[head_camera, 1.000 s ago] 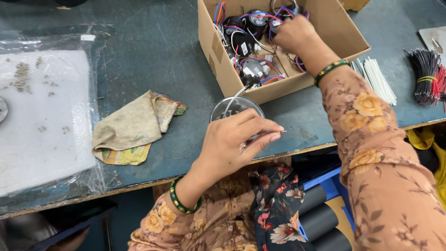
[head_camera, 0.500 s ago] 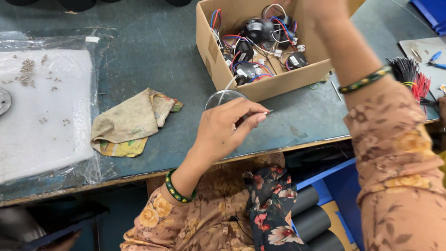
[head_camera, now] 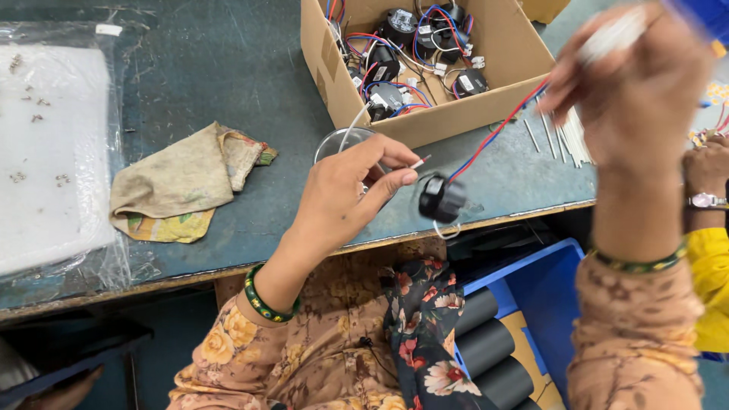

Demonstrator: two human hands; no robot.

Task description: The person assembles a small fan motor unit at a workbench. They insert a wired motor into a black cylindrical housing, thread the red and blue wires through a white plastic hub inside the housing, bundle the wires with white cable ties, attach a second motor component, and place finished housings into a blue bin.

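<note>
My right hand [head_camera: 630, 83] is raised at the upper right, blurred, pinching the red and blue wires [head_camera: 497, 129] of a small round black component [head_camera: 442, 199]. The component dangles over the table's front edge. Just left of it, my left hand [head_camera: 342, 193] hovers above a clear round dish [head_camera: 334, 140] and holds a short thin white piece [head_camera: 419, 161] between thumb and forefinger. The piece's tip points toward the wires without touching them.
An open cardboard box [head_camera: 456, 114] holds several more black wired components. A crumpled cloth [head_camera: 182, 182] lies left of the dish, with a white sheet in plastic [head_camera: 45, 152] beyond. Thin white sticks [head_camera: 566, 137] lie right of the box. Another person's hand with a wristwatch [head_camera: 706, 171] is at the right.
My right hand has come up out of the box and to the right, carrying a black component by its wires. My left hand stays by the dish.
</note>
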